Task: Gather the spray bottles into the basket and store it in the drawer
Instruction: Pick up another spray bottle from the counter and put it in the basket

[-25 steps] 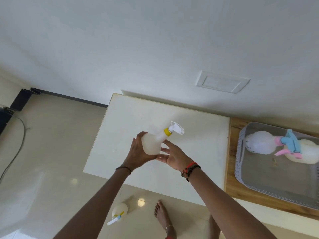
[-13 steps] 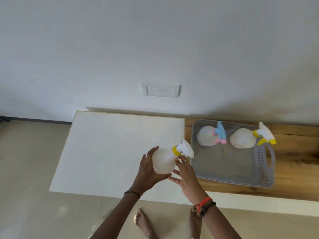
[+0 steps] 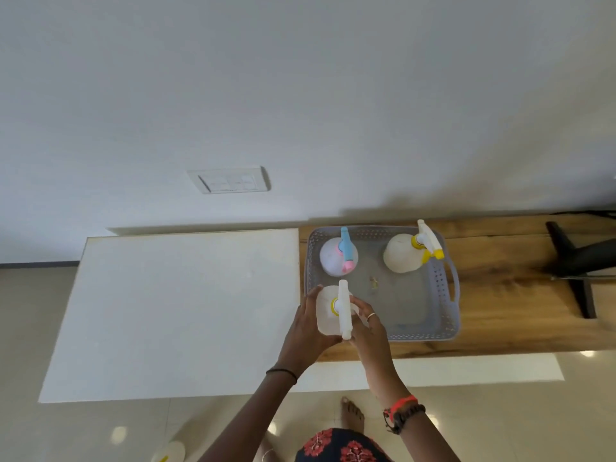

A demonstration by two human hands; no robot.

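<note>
A grey perforated basket sits on the wooden counter. Two spray bottles stand upright in it: one with a blue and pink head at the back left, one with a white and yellow head at the back right. I hold a third translucent bottle with a white head and yellow collar upright over the basket's front left corner. My left hand wraps its left side and my right hand presses its right side. Another bottle lies on the floor at the bottom left.
A white table top adjoins the counter on the left, against the wall with a switch plate. A black stand rests on the counter's right end. My feet are on the tiled floor below.
Both hands carried the white-headed bottle rightwards from above the white table to over the basket's front left corner. The bottle turned upright, and my view swung right.
</note>
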